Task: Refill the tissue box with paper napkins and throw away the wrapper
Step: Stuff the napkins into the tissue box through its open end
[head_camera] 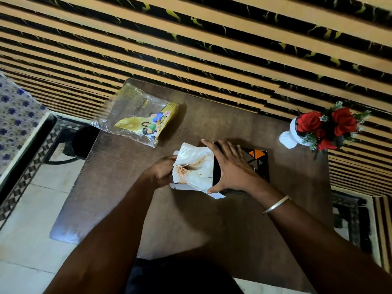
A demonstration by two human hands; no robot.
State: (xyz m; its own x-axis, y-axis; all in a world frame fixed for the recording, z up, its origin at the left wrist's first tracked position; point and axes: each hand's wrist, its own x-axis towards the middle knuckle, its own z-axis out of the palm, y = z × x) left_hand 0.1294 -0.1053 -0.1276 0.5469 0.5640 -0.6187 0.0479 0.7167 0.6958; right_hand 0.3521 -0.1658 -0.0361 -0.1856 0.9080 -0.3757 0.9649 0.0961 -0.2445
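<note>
The napkins (195, 166), a white stack, sit at the left open end of the tissue box (257, 160), which lies mid-surface, black with orange and white triangles. Left hand (162, 171) grips the stack's left edge, fingers curled. Right hand (231, 166) clasps the box's open end, thumb near, fingers far. The wrapper (137, 115) lies far left on the surface (191, 219), clear and yellow with cartoon figures, its writing too small to read. Red roses (324, 126) stand far right.

Home room: wooden table (191, 219), rose vase (289, 138).
</note>
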